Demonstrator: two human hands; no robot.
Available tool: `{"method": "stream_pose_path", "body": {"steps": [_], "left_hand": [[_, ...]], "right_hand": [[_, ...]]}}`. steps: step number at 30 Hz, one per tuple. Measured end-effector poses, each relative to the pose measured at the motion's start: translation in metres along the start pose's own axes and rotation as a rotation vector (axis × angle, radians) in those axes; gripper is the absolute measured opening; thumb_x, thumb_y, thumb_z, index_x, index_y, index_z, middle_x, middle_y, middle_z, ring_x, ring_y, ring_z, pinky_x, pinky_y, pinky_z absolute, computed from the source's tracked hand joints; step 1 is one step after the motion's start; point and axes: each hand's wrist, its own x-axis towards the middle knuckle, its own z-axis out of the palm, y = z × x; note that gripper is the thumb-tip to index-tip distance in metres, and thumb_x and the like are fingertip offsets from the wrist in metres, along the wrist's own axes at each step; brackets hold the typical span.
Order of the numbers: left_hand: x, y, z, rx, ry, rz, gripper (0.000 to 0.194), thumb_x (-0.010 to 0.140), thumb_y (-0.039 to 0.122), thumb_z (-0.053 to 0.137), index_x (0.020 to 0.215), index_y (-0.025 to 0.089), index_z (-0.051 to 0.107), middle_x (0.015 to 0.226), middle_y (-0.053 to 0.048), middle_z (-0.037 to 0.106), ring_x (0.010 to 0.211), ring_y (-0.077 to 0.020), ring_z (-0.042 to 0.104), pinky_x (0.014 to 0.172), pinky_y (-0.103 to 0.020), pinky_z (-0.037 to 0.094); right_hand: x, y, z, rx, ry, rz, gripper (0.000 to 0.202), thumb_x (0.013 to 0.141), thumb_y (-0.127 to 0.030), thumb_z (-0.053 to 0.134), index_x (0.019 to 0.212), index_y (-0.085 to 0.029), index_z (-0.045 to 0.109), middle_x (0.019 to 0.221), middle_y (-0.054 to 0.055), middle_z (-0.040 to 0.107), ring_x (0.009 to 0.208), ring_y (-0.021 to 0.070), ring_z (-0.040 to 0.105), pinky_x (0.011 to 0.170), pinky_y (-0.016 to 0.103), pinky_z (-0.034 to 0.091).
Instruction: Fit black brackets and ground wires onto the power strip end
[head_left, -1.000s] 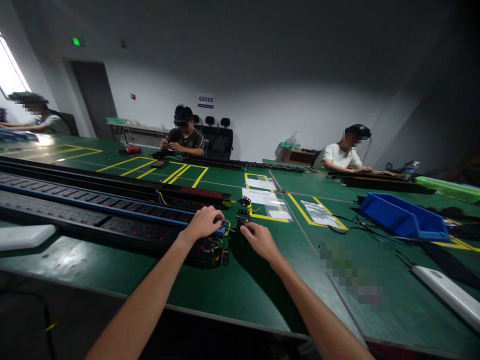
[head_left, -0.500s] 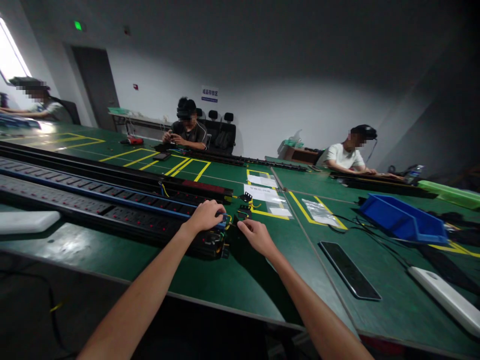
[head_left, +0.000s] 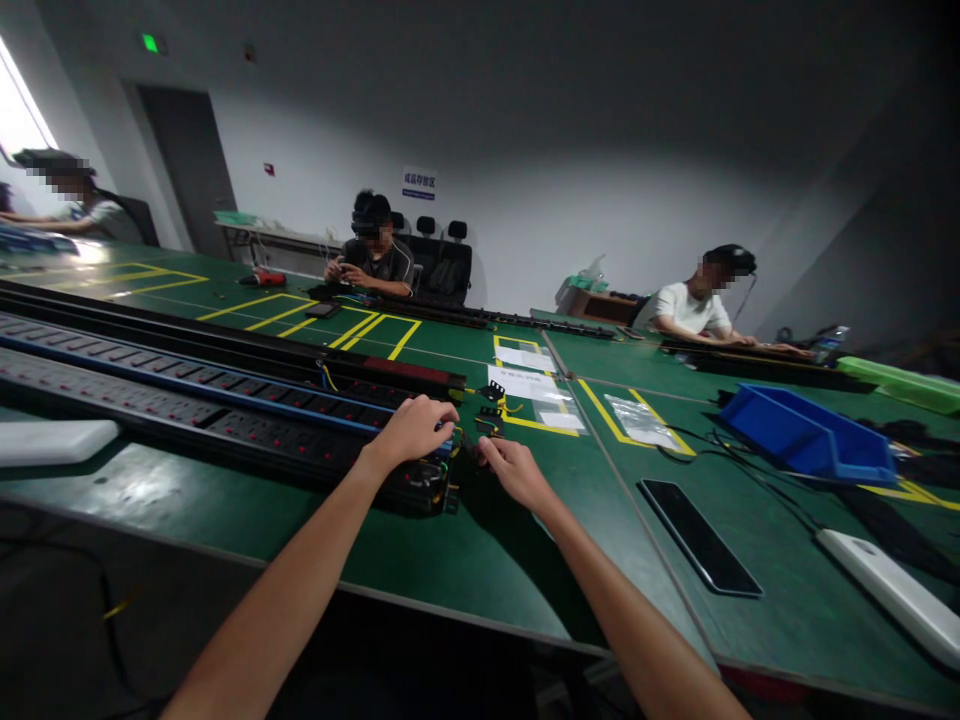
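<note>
Long rack power strips with rows of sockets lie side by side on the green table. My left hand (head_left: pixel 414 430) rests over the right end of the blue-edged power strip (head_left: pixel 232 383), fingers curled round it. Just right of that end, my right hand (head_left: pixel 513 470) pinches a small dark piece (head_left: pixel 472 450), likely an end plate; its shape is mostly hidden. Yellow and green wires (head_left: pixel 456 440) come out of the strip's end between my hands. Nearer me lies a black power strip (head_left: pixel 277 440) with its wired end uncovered. Small black brackets (head_left: pixel 491 420) with wires lie beyond my right hand.
A dark phone (head_left: pixel 701 537), a white case (head_left: pixel 892 590) and a blue bin (head_left: pixel 806 435) with black cables beside it are on the right. Papers (head_left: pixel 525 383) and a plastic bag (head_left: pixel 640 420) lie ahead. A white block (head_left: pixel 56 442) is at left. Three people sit across the table.
My right hand has shifted very slightly, and the dark piece in it is turned so less of it shows. My left hand stays on the strip's end.
</note>
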Motion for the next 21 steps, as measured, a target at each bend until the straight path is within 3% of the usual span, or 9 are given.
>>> {"method": "stream_pose_path", "body": {"steps": [8,14,18,21], "left_hand": [[-0.002,0.014,0.005,0.03,-0.065,-0.027,0.021,0.092,0.03,0.052,0.098,0.026,0.072,0.091,-0.003,0.076,0.088,-0.0226,0.07,0.079,-0.03,0.049],[-0.004,0.016,0.007,0.004,-0.061,-0.06,0.021,0.091,0.03,0.053,0.096,0.026,0.073,0.089,-0.003,0.076,0.085,-0.0215,0.069,0.075,-0.027,0.048],[-0.004,0.014,0.007,-0.022,-0.056,-0.066,0.021,0.091,0.03,0.053,0.095,0.025,0.074,0.088,-0.004,0.075,0.083,-0.021,0.069,0.074,-0.027,0.048],[-0.003,0.012,0.008,-0.038,-0.058,-0.06,0.021,0.09,0.03,0.054,0.094,0.024,0.073,0.087,-0.004,0.075,0.082,-0.0205,0.068,0.072,-0.026,0.048]], "right_hand": [[0.0,-0.002,-0.002,0.026,0.018,0.017,0.056,0.1,-0.057,0.038,0.077,-0.017,0.069,0.071,0.005,0.069,0.066,0.018,0.062,0.059,0.024,0.038],[0.001,-0.005,-0.011,0.023,0.157,0.058,0.049,0.099,-0.05,0.041,0.09,-0.017,0.074,0.08,0.005,0.073,0.071,0.0191,0.065,0.064,0.025,0.041],[0.0,-0.006,-0.015,-0.156,0.195,0.058,0.045,0.099,-0.045,0.042,0.083,-0.018,0.074,0.073,0.005,0.071,0.067,0.019,0.063,0.063,0.026,0.039],[-0.001,-0.004,-0.014,-0.303,0.159,0.023,0.031,0.096,-0.036,0.049,0.092,-0.02,0.075,0.083,0.005,0.073,0.075,0.0201,0.064,0.069,0.026,0.041]]}}
